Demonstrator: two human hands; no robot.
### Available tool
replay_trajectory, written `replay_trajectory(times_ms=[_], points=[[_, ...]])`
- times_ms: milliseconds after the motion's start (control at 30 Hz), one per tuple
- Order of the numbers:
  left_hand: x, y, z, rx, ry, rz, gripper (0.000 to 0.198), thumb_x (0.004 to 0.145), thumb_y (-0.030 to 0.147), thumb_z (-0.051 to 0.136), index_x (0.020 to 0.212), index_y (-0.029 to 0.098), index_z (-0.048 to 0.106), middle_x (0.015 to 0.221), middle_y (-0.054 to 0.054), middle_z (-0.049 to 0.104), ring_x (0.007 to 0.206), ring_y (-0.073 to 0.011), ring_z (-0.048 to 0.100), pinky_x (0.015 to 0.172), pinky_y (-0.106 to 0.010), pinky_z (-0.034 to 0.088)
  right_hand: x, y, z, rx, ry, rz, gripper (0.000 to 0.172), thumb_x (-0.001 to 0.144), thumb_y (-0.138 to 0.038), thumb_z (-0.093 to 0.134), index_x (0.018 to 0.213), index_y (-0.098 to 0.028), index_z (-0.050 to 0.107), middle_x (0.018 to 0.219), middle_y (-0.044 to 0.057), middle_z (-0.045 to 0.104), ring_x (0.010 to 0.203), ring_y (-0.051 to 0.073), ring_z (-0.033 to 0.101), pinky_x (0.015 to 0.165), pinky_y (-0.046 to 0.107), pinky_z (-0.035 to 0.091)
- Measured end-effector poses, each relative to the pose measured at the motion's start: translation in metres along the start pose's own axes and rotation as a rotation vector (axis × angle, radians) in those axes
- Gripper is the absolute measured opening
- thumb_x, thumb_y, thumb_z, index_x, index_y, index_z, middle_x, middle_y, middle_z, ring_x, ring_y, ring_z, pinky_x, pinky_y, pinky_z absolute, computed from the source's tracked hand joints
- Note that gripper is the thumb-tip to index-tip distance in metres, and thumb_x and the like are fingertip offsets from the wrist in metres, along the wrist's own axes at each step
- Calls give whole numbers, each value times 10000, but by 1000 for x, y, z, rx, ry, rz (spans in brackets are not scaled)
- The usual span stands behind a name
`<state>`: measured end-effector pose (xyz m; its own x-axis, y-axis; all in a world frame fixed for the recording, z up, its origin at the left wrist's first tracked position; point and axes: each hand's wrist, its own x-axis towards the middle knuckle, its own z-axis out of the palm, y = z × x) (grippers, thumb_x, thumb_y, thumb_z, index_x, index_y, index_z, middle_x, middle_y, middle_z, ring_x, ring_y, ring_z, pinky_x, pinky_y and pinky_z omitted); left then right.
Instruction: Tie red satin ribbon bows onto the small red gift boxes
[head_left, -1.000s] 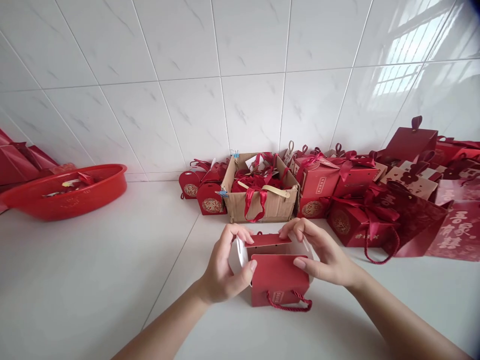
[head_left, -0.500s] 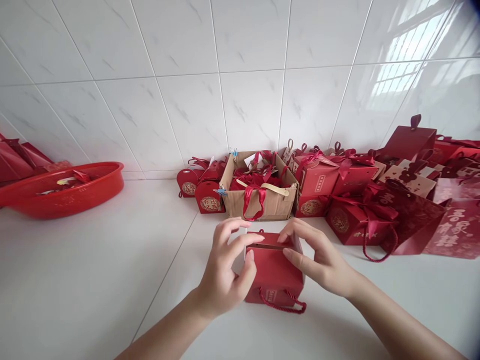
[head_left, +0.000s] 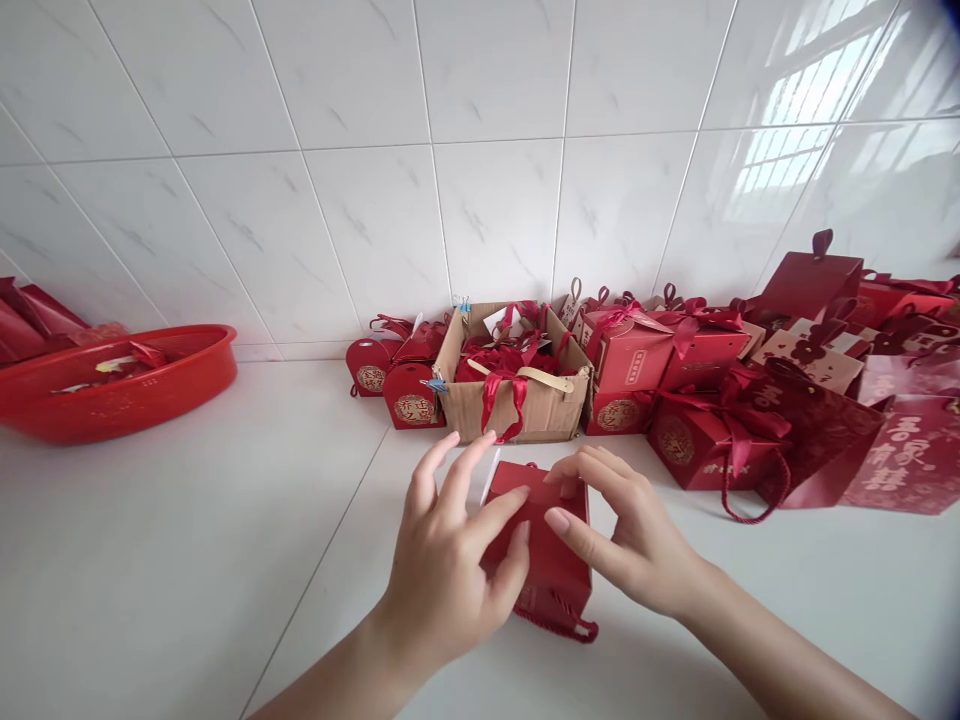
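Note:
A small red gift box (head_left: 559,560) with a twisted red rope handle (head_left: 559,628) stands on the white surface in front of me. My left hand (head_left: 450,560) is at the box's left side with its fingers spread. Its index finger and thumb are over the top panel. From the right, my right hand (head_left: 630,520) reaches over the top with curved fingers, its thumb apart from them. Neither hand is wrapped round the box. Part of the box's left side is hidden by my left hand.
Behind the box sits a cardboard carton (head_left: 517,400) of red ribbons and tags. Small red boxes (head_left: 411,397) stand left of it; more gift boxes (head_left: 630,350) and paper bags (head_left: 904,450) crowd the right. A red plastic basin (head_left: 120,400) is at far left, along the tiled wall.
The slot across the top of the gift box no longer shows; the top panels now meet. My left hand's fingers have spread wider. The view has shifted slightly.

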<state>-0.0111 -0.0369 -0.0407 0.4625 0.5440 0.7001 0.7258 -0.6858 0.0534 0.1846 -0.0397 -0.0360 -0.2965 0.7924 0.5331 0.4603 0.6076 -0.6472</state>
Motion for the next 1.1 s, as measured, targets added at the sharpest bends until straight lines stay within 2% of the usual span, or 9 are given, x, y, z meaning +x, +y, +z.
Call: replay_trajectory(times_ms=[200, 333, 500, 567, 667, 733, 767, 933, 1100], points=[[4, -15, 6, -104, 4, -188, 171, 784, 275, 637, 904, 335, 743, 1265, -38, 542, 1221, -328, 347, 938, -541, 440, -4, 3, -4, 2, -59, -60, 325, 971, -329, 241, 983, -230, 550, 866, 58, 611, 791, 212, 538, 732, 372, 386], [6, -25, 7, -181, -36, -297, 101, 766, 321, 669, 817, 335, 755, 1196, -45, 577, 1190, -316, 389, 921, -531, 457, -4, 2, -2, 2, -85, -153, 173, 887, -219, 403, 996, -230, 537, 835, 46, 617, 724, 198, 534, 706, 362, 418], [10, -27, 9, -400, -26, -408, 104, 726, 299, 712, 828, 275, 705, 1117, -60, 567, 1114, -271, 515, 925, -461, 477, -4, 5, 7, 47, -66, -99, 281, 821, -159, 527, 1089, -236, 492, 927, 58, 608, 803, 200, 552, 740, 359, 461], [11, -27, 10, -521, 12, -423, 180, 735, 265, 704, 903, 250, 640, 1107, -56, 565, 1075, -238, 559, 924, -411, 483, -5, 8, 11, 98, -49, -66, 310, 833, -184, 544, 1130, -238, 474, 1057, 81, 579, 952, 221, 546, 832, 380, 460], [12, -28, 13, -686, 36, -477, 510, 747, 255, 696, 1200, 284, 462, 1134, -54, 569, 1007, -200, 605, 875, -359, 506, -4, 13, 16, 219, -38, 31, 433, 852, -234, 563, 1257, -258, 411, 1304, 91, 466, 1195, 241, 448, 1004, 417, 386], [13, -29, 14, -758, 9, -542, 689, 749, 276, 698, 1325, 302, 321, 1132, -56, 581, 975, -192, 622, 827, -335, 520, -3, 16, 19, 355, -78, 151, 513, 873, -289, 561, 1339, -283, 346, 1399, 80, 391, 1247, 237, 423, 1032, 420, 376], [13, -30, 16, -776, -4, -563, 691, 749, 287, 698, 1327, 293, 320, 1112, -54, 594, 969, -192, 625, 824, -330, 519, -3, 18, 21, 430, -103, 205, 540, 881, -317, 559, 1364, -293, 320, 1424, 76, 370, 1246, 233, 432, 1027, 416, 390], [11, -37, 21, -804, -48, -526, 191, 823, 292, 605, 987, 194, 598, 1013, -60, 658, 969, -202, 630, 869, -323, 498, -4, 25, 28, 646, -141, 308, 604, 872, -370, 589, 1399, -301, 301, 1479, 56, 319, 1317, 209, 365, 1072, 369, 359], [8, -43, 22, -912, -75, -392, 219, 866, 223, 500, 1003, 166, 660, 1102, -93, 651, 1102, -225, 579, 951, -355, 467, -5, 25, 32, 741, -136, 328, 612, 880, -370, 581, 1408, -282, 285, 1477, 65, 335, 1299, 201, 395, 1040, 334, 394]])
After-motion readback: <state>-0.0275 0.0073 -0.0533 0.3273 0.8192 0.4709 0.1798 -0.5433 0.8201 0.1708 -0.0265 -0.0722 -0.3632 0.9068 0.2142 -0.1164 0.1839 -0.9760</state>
